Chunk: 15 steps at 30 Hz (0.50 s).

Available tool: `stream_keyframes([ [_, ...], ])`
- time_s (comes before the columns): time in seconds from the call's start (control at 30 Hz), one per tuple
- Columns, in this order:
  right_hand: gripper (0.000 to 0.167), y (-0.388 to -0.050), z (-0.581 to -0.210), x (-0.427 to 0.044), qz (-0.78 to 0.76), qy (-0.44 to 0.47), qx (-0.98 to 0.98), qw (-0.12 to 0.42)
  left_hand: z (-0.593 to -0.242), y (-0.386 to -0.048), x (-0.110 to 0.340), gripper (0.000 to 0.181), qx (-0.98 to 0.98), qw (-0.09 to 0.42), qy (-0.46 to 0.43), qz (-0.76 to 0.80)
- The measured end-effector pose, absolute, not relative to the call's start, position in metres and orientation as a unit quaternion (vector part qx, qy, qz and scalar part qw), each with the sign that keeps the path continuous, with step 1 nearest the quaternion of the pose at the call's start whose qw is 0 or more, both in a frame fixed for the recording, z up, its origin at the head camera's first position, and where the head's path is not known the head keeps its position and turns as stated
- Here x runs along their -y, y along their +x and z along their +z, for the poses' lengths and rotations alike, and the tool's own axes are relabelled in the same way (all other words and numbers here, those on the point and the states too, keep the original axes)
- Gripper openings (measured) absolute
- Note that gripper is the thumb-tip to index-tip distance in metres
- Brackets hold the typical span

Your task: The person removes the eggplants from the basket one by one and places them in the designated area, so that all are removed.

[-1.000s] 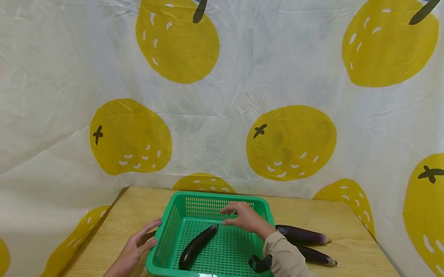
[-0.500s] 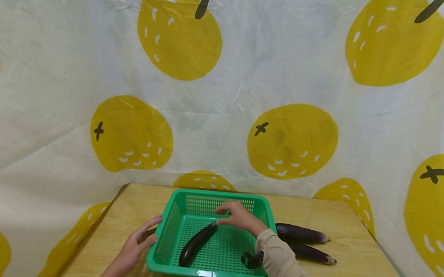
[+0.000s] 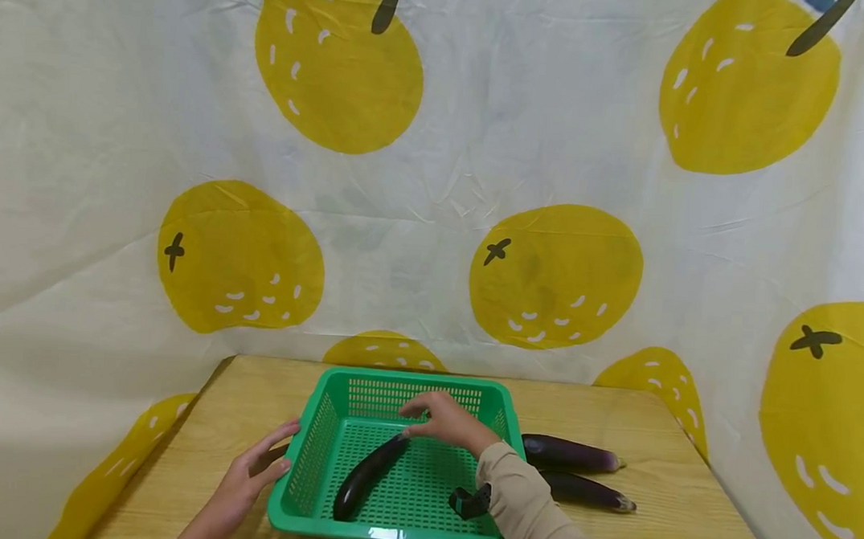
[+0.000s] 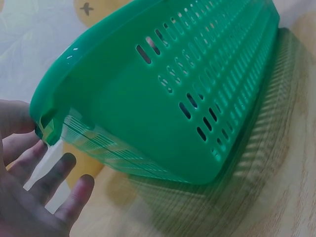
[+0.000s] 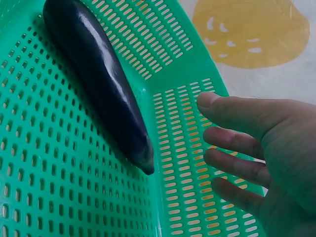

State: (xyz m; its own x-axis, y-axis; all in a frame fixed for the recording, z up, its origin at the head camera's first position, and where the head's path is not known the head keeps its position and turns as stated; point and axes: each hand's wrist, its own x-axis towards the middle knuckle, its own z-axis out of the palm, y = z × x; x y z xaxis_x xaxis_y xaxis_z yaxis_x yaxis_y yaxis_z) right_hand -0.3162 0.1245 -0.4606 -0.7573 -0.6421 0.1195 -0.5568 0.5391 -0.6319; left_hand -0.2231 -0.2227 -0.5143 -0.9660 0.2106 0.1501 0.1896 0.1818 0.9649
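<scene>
A dark purple eggplant (image 3: 369, 477) lies slantwise on the floor of a green plastic basket (image 3: 391, 533), its stem end toward the back. My right hand (image 3: 441, 421) reaches into the basket over that stem end, fingers loosely bent and spread. The right wrist view shows a gap between the right hand (image 5: 261, 148) and the eggplant (image 5: 101, 79). On the basket's left side, my left hand (image 3: 249, 472) touches the rim with relaxed, spread fingers. Seen close up, the left hand (image 4: 34, 182) has its upper fingers against the rim corner and the lower ones free.
Two more eggplants lie on the wooden table right of the basket, a rear eggplant (image 3: 569, 453) and a front eggplant (image 3: 589, 492). Behind the table (image 3: 670, 449) hangs a white cloth (image 3: 395, 276) with large yellow fruit prints. A black wrist camera (image 3: 469, 502) sits under my right forearm.
My right hand has shifted slightly left, bringing the thumb closer to the eggplant's stem end. The left hand stays at the rim. The whole head view has drifted a little.
</scene>
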Motion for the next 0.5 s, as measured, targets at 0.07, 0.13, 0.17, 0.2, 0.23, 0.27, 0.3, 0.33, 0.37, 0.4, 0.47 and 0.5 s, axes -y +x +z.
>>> stream_keyframes([
  [0.07,0.036,-0.3165,-0.4604,-0.1231,-0.334,-0.344,-0.875,0.063,-0.5135,-0.2237,0.2225,0.051,-0.768,0.01,0.126,0.628],
  [0.13,0.035,-0.3172,-0.4604,-0.1219,-0.332,-0.345,-0.876,0.062,-0.5126,-0.2242,0.2218,0.051,-0.768,0.012,0.12,0.628],
  [0.17,0.035,-0.3177,-0.4606,-0.1213,-0.33,-0.346,-0.876,0.062,-0.5121,-0.2243,0.2215,0.051,-0.769,0.013,0.118,0.629],
  [0.2,0.035,-0.3182,-0.4609,-0.1208,-0.329,-0.347,-0.876,0.065,-0.5118,-0.2245,0.2214,0.051,-0.768,0.014,0.118,0.629],
  [0.23,0.035,-0.3185,-0.461,-0.1202,-0.33,-0.347,-0.876,0.067,-0.5114,-0.2244,0.2213,0.052,-0.767,0.016,0.116,0.631],
  [0.27,0.035,-0.3189,-0.461,-0.1196,-0.33,-0.347,-0.875,0.068,-0.5111,-0.2245,0.2213,0.052,-0.766,0.018,0.115,0.632],
  [0.3,0.034,-0.3192,-0.4611,-0.1191,-0.331,-0.347,-0.875,0.07,-0.5108,-0.2246,0.2213,0.052,-0.766,0.019,0.114,0.633],
  [0.33,0.035,-0.3195,-0.4613,-0.1188,-0.331,-0.347,-0.874,0.074,-0.5106,-0.2245,0.2213,0.052,-0.766,0.019,0.113,0.633],
  [0.37,0.035,-0.3196,-0.4617,-0.1185,-0.33,-0.346,-0.875,0.076,-0.5106,-0.2245,0.2213,0.052,-0.765,0.019,0.113,0.633],
  [0.4,0.035,-0.32,-0.4621,-0.1184,-0.329,-0.348,-0.875,0.076,-0.5107,-0.2245,0.2212,0.052,-0.765,0.02,0.113,0.633],
  [0.47,0.035,-0.3205,-0.4636,-0.1177,-0.319,-0.351,-0.877,0.074,-0.5112,-0.2243,0.2208,0.051,-0.765,0.022,0.116,0.633],
  [0.5,0.035,-0.3205,-0.4646,-0.1175,-0.311,-0.351,-0.88,0.074,-0.5117,-0.2241,0.2206,0.051,-0.765,0.022,0.119,0.633],
])
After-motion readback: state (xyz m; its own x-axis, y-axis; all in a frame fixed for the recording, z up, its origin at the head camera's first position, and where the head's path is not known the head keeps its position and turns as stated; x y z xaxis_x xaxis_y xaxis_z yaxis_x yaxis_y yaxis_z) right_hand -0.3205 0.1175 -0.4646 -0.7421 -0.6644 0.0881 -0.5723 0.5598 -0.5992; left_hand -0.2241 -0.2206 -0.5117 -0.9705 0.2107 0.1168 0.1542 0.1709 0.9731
